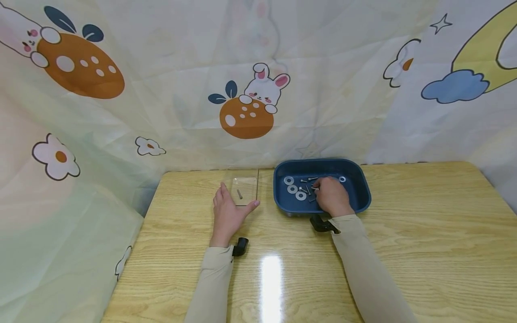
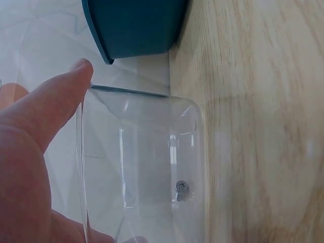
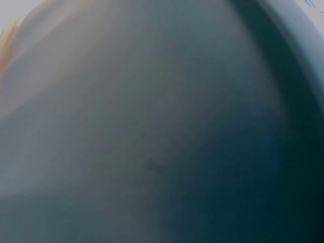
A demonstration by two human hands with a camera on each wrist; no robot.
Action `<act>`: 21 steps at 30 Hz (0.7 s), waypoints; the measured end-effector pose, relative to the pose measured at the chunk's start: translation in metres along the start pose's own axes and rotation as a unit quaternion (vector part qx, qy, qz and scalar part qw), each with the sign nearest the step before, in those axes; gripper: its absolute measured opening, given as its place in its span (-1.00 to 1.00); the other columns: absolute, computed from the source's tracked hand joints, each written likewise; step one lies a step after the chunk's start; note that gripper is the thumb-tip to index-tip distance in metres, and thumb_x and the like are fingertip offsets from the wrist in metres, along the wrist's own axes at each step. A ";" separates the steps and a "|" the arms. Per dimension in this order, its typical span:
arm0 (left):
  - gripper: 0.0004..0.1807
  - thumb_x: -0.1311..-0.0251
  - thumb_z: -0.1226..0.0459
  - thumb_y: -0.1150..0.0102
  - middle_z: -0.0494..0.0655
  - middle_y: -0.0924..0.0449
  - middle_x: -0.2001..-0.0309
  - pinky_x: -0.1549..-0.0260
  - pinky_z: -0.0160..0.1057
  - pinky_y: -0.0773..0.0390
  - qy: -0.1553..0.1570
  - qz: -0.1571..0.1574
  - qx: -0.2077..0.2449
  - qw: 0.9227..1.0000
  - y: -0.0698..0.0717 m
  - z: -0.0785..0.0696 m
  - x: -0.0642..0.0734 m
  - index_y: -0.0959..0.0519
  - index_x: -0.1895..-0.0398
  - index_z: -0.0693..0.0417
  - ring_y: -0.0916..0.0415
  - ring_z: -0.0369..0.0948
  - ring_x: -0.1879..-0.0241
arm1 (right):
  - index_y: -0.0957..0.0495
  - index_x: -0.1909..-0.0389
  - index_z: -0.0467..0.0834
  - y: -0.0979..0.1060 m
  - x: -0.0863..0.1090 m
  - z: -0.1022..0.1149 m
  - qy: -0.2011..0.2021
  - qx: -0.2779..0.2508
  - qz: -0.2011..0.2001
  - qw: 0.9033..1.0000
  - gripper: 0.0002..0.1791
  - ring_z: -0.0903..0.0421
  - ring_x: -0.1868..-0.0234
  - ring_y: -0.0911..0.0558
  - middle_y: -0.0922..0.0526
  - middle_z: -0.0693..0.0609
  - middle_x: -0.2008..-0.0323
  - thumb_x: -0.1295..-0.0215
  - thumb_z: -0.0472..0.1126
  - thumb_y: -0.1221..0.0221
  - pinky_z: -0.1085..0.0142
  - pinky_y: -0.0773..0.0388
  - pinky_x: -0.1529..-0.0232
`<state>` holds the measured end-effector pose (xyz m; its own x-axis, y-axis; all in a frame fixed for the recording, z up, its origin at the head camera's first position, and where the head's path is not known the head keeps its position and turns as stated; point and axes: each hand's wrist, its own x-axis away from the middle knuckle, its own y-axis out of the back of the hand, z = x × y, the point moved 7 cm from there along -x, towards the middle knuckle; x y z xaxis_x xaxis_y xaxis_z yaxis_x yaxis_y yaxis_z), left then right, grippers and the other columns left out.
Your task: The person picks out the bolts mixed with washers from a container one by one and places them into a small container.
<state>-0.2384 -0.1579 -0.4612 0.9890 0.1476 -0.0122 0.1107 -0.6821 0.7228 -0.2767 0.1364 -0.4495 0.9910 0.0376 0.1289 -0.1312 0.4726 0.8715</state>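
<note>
Left forearm [image 1: 212,285]: extended forward, inclined slightly rightward. Left hand [image 1: 229,214]: fingers nearly straight and directed forward; thumb spread wide to the right. Right forearm [image 1: 369,271]: extended forward, inclined leftward. Right hand [image 1: 333,197]: back uppermost, fingers bent in a pinch.

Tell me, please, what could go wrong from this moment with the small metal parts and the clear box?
The left hand is right at the clear box; a bump might shift it and make the bolt inside roll.
The small bolt at the right hand could slip and drop back into the tray.
Other bolts and washers lie close to that hand, so an unwanted piece may come along.
</note>
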 end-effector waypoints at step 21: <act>0.44 0.04 -0.26 -0.46 0.32 0.13 -0.54 -0.40 0.15 -0.09 -0.003 0.004 -0.001 1.000 0.001 -0.001 0.000 0.22 -0.58 0.37 0.14 0.17 -0.51 | -0.66 0.02 -0.31 0.014 0.005 0.008 0.032 -0.037 -0.122 0.991 -0.79 -0.18 0.08 -0.56 -0.59 -0.24 0.11 -0.42 -0.34 -0.16 -0.07 -0.54 0.03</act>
<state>-0.2386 -0.1573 -0.4600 0.9905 0.1371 -0.0109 0.1024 -0.6825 0.7237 -0.2741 0.1365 -0.4326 0.9929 -0.0311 -0.1146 0.1133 0.5372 0.8358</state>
